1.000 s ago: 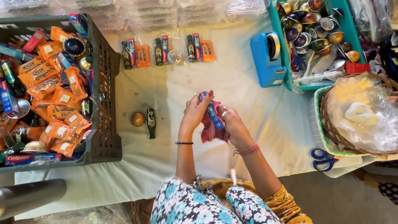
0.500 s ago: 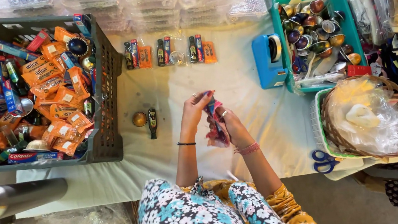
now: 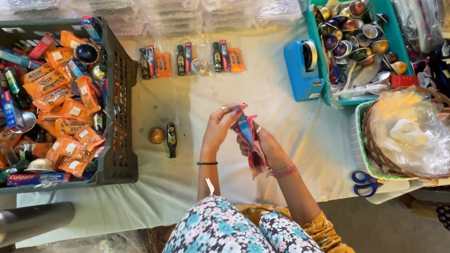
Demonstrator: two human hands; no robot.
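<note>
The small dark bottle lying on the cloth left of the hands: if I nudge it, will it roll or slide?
The small dark bottle lies on its side and looks round, so it would probably roll sideways. The white cloth likely damps sliding. It seems light, and could bump the gold disc beside it.

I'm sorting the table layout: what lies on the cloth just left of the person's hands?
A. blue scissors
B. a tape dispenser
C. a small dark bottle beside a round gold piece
C: the small dark bottle lies beside the round gold piece, left of the left hand.
</note>
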